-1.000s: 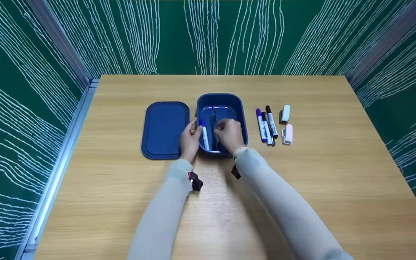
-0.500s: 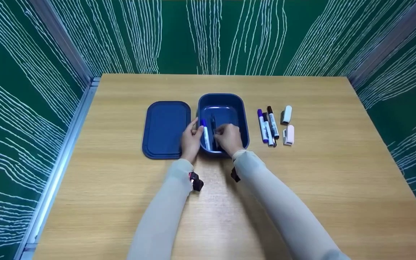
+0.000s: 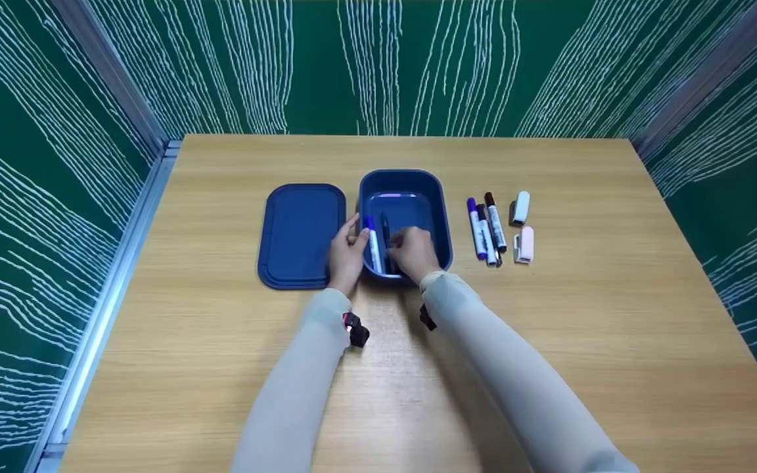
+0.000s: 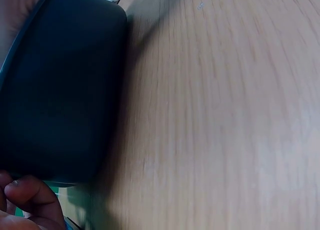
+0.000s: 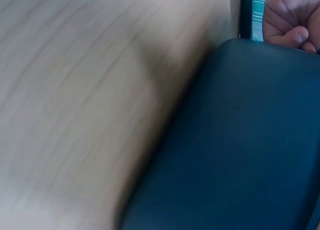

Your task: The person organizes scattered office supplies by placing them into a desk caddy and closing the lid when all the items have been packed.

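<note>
A dark blue rectangular box [image 3: 444, 217] stands without its lid in the middle of the table. My left hand [image 3: 347, 256] holds the box's left wall, thumb at the rim. In the left wrist view its fingers [image 4: 35, 195] curl at the box's edge. Inside the box, my right hand [image 3: 414, 253] pinches a slim dark pen [image 3: 385, 226], whose lower part is largely hidden by the fingers. A white marker with a blue cap [image 3: 373, 246] lies along the left inner wall. The right wrist view shows mostly the box's outer wall [image 5: 240, 140], hiding the right fingertips.
The matching blue lid [image 3: 303, 233] lies flat left of the box. To the right are several markers [image 3: 487, 230], with a white stapler-like item [image 3: 520, 207] and a pink one [image 3: 524, 244] beside them. Green walls with white streaks [image 3: 378, 66] enclose the wooden table [image 3: 378, 394].
The pen's upper end has shifted left and down toward the blue-capped marker. My right hand has moved slightly nearer to me with it. The left hand keeps its place on the box.
</note>
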